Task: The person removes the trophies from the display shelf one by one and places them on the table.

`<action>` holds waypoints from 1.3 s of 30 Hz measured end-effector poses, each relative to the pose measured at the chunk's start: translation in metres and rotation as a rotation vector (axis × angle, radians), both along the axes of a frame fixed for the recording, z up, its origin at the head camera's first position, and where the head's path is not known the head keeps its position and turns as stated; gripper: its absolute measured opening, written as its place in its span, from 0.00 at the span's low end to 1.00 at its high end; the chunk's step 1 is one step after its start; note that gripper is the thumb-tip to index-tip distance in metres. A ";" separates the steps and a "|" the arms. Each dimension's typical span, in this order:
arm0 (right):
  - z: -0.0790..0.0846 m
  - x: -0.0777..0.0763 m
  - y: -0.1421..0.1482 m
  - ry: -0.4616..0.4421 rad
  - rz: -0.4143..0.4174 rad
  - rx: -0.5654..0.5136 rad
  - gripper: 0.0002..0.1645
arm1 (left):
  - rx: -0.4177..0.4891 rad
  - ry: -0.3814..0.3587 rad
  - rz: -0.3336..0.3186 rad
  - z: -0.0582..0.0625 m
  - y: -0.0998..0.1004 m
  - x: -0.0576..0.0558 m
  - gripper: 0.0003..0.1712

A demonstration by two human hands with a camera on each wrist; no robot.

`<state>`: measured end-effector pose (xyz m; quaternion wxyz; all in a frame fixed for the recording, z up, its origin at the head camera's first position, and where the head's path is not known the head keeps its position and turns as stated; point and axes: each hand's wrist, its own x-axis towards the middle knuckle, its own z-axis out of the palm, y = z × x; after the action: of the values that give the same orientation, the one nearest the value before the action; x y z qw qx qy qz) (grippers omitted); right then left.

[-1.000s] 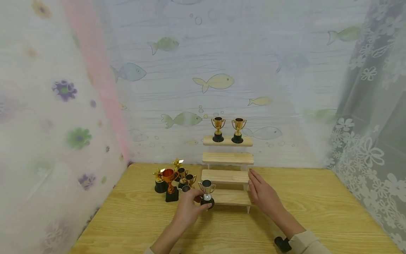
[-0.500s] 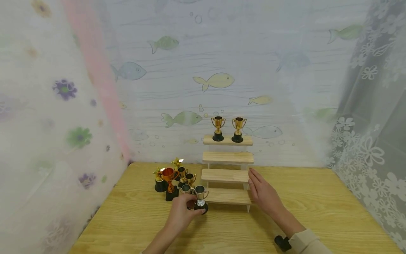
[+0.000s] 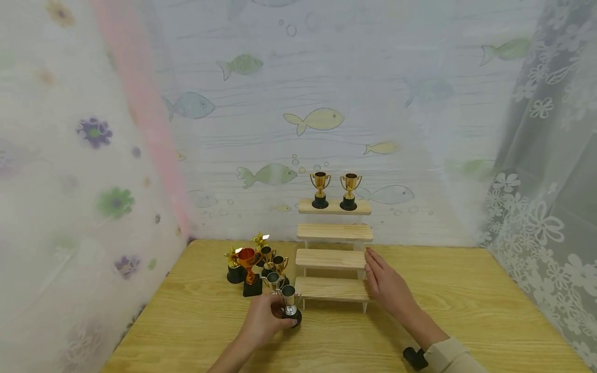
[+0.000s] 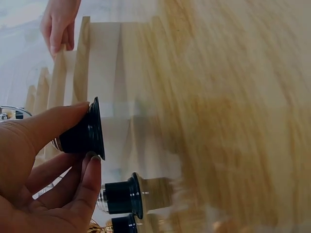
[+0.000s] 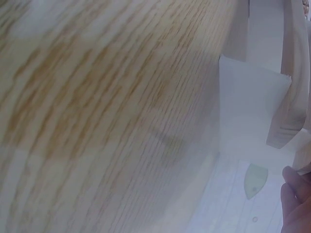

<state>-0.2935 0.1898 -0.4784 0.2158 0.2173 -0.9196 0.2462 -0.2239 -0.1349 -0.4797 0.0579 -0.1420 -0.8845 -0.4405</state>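
Note:
My left hand [image 3: 261,318] pinches a small silver trophy cup [image 3: 289,296] by its black base [image 4: 80,133], thumb on one side and fingertips on the other. The trophy is upright, in front of the lower left corner of a four-tier wooden display stand [image 3: 333,289]. My right hand [image 3: 391,287] rests against the stand's right side, fingers straight and together. Two gold trophies, a left one [image 3: 320,181] and a right one [image 3: 350,184], stand on the top step. Just behind my left hand is another silver trophy [image 3: 273,280], partly hidden.
Left of the stand, several trophies cluster on the wooden table [image 3: 186,331]: an orange-bronze cup [image 3: 247,257], gold cups and gold star trophies [image 3: 235,261]. A black object [image 3: 415,358] sits by the right wrist. A fish-patterned curtain [image 3: 261,129] hangs behind.
My left hand has moved left and nearer the body with the silver trophy, away from the bottom step. The right hand has stayed against the stand.

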 end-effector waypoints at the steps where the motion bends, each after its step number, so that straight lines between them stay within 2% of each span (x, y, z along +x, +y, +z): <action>1: 0.000 0.000 0.000 -0.001 0.000 0.000 0.27 | -0.001 -0.001 -0.005 -0.001 -0.001 -0.001 0.16; 12: 0.001 0.001 0.000 -0.008 -0.002 0.005 0.28 | -0.020 -0.013 -0.060 -0.011 -0.004 -0.006 0.16; 22: 0.000 0.001 0.000 0.001 0.002 -0.002 0.27 | -0.033 -0.047 -0.070 -0.017 -0.002 -0.007 0.18; 30: 0.000 0.001 0.000 0.006 0.001 -0.005 0.27 | -0.051 -0.041 -0.068 -0.015 -0.001 -0.005 0.19; 35: -0.001 0.001 0.000 0.006 0.000 -0.005 0.27 | -0.033 -0.074 -0.088 -0.011 -0.006 -0.003 0.20; 39: 0.002 0.002 0.000 0.000 0.000 -0.004 0.27 | -0.037 -0.099 -0.066 -0.004 -0.011 -0.002 0.22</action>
<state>-0.2916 0.1900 -0.4769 0.2163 0.2169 -0.9190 0.2482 -0.2256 -0.1461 -0.4836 -0.0031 -0.1499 -0.8891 -0.4324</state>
